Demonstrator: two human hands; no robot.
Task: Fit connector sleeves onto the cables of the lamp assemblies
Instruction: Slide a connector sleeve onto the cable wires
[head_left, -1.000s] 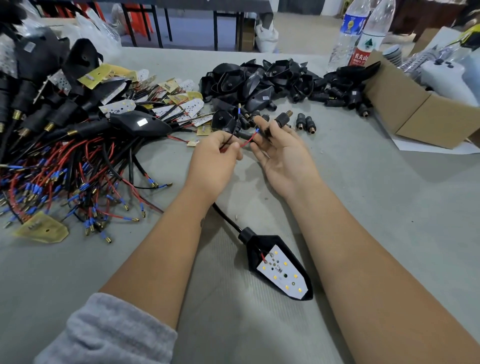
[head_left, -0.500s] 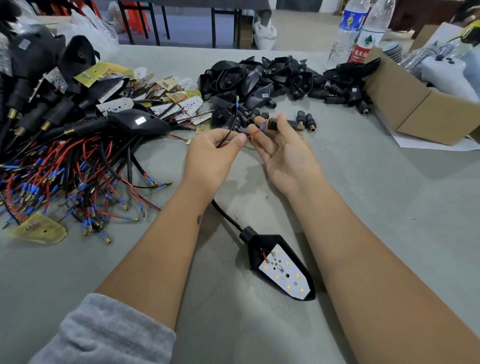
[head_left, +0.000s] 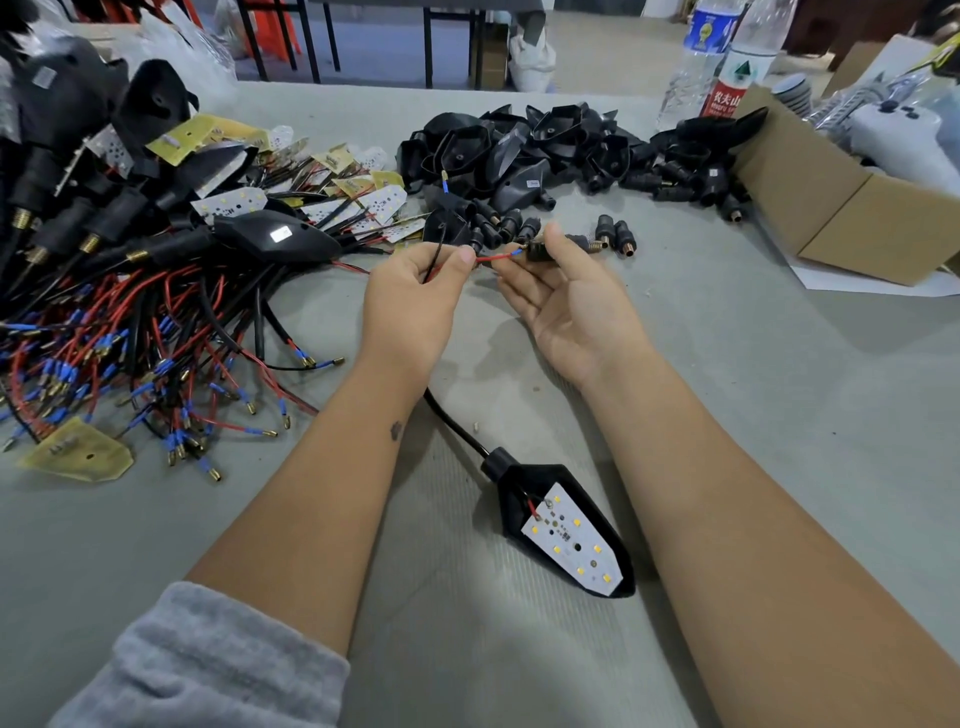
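Note:
A black lamp assembly (head_left: 563, 530) with a white LED board lies on the grey table between my forearms. Its black cable (head_left: 452, 423) runs up into my left hand (head_left: 410, 306). That hand pinches the cable's red wire (head_left: 493, 257) and black wire, the black one sticking upward. My right hand (head_left: 566, 306), palm up, holds a black connector sleeve (head_left: 537, 251) between thumb and fingertips. The red wire's blue-tipped end meets the sleeve's mouth.
A heap of finished assemblies with red and black wires (head_left: 130, 322) fills the left. Empty black housings (head_left: 519, 150) and loose sleeves (head_left: 613, 236) lie behind my hands. A cardboard box (head_left: 852, 208) and two water bottles (head_left: 727, 67) stand at the right rear.
My right hand has brought the sleeve closer to the red wire's tip. My left hand has straightened the red wire toward it. The lamp assembly has stayed in place.

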